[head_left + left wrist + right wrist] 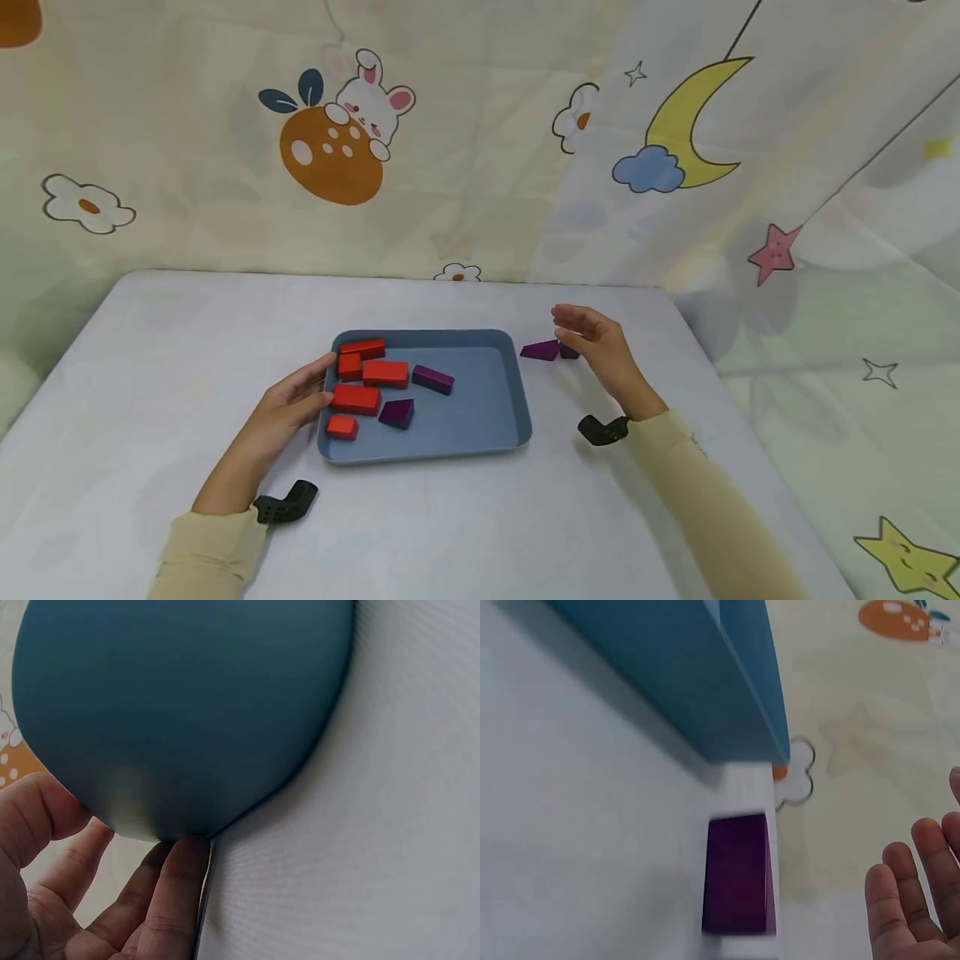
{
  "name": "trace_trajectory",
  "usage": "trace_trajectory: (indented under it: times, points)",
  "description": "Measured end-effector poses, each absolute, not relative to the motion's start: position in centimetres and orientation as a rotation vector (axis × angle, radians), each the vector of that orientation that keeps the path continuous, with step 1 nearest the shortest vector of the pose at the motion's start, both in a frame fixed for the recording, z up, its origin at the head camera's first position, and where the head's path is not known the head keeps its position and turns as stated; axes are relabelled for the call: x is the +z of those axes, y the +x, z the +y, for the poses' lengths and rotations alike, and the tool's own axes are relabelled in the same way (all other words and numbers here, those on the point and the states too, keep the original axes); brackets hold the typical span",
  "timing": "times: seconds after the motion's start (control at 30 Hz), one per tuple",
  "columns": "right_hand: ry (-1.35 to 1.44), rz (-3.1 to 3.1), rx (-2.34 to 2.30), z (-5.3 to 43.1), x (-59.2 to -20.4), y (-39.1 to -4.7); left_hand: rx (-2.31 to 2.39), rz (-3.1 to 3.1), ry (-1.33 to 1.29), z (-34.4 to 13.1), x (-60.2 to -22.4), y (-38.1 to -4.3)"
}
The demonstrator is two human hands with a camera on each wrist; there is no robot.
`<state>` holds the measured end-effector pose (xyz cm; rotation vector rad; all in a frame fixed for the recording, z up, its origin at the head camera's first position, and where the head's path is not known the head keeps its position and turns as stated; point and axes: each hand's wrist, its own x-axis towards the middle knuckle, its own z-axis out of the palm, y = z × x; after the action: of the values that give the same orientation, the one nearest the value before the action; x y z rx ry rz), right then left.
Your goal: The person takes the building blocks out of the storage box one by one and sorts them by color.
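Observation:
In the head view, my left hand (288, 404) touches the left side of a blue-grey tray (491, 450) with its thumb and fingertips. The left wrist view shows those fingertips right against the tray's outer wall (187, 712). Several red blocks (386, 373) lie in the left part of the tray, with two purple blocks (432, 380) beside them. My right hand (600, 346), fingers extended and holding nothing, is raised by two more purple blocks on the table. One, a tapered purple block (540, 350), shows fully; the other (568, 351) is partly hidden behind the hand.
The white table (450, 525) stands against a cloth backdrop (480, 167) printed with a rabbit, a moon and stars. Black wrist bands (287, 502) sit at both cuffs. The tray's raised rim runs all round it, its right end close to the loose purple blocks.

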<state>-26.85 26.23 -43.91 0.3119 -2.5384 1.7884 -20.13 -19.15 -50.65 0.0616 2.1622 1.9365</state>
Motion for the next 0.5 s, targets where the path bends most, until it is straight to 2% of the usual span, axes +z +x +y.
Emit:
trace_trajectory:
  times: [0.5]
  points:
    - [0.465, -2.604, 1.945, 18.9, -44.3, -24.6, 1.918, 2.177, 0.042, -19.1, -50.7, -20.3]
